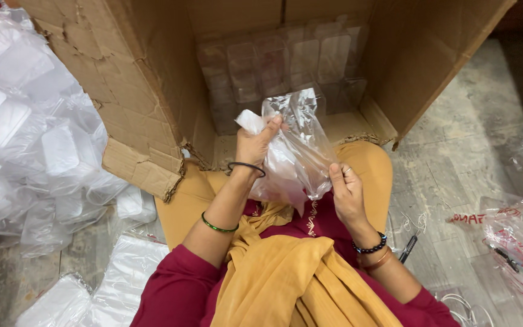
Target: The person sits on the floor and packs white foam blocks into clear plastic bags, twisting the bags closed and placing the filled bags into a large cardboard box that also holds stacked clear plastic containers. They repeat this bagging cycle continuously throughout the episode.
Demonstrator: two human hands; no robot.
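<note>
The person is sitting on the floor in front of a large open cardboard box and is handling a clear plastic bag above the lap. The left hand is closed on the upper edge of the bag, pinching it together with a white piece that seems to be a plastic container, though the crumpled film is making this hard to tell. The right hand is gripping the lower side of the bag, fingers curled on the film. The two hands are apart, stretching the bag between them.

To do this step well, I think the left hand should be keeping the mouth pinched firmly while the right hand is pulling the film smooth and not too hard, because thin film tears easily.

Packed clear containers are standing in rows inside the box, and a pile of bagged white containers is lying on the person's left side.
</note>
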